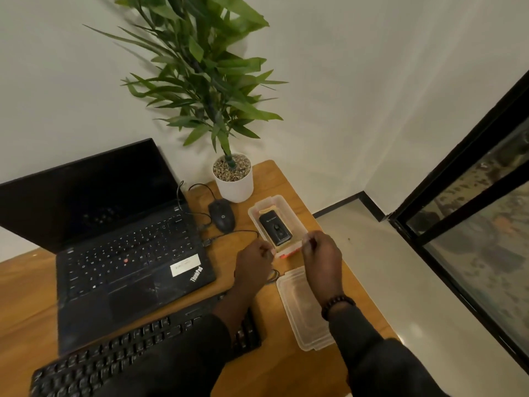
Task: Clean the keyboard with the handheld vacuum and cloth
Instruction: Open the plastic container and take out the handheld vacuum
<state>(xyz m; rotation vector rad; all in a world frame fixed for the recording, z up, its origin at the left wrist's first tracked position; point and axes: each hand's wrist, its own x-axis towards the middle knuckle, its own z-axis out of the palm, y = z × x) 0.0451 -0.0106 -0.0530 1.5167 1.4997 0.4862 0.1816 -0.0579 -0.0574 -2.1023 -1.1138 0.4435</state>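
Observation:
A black external keyboard lies across the desk's front edge, partly under my left forearm. A clear plastic box stands at the right of the desk with a small black handheld vacuum inside it and something orange-red at its near end. My left hand and my right hand are at the box's near end, fingers curled, each pinching its near rim. No cloth shows plainly.
An open black laptop sits left of the box, a wired black mouse and cables behind my left hand. A potted plant stands at the back. The box's clear lid lies near the desk's right edge, beside the drop to the floor.

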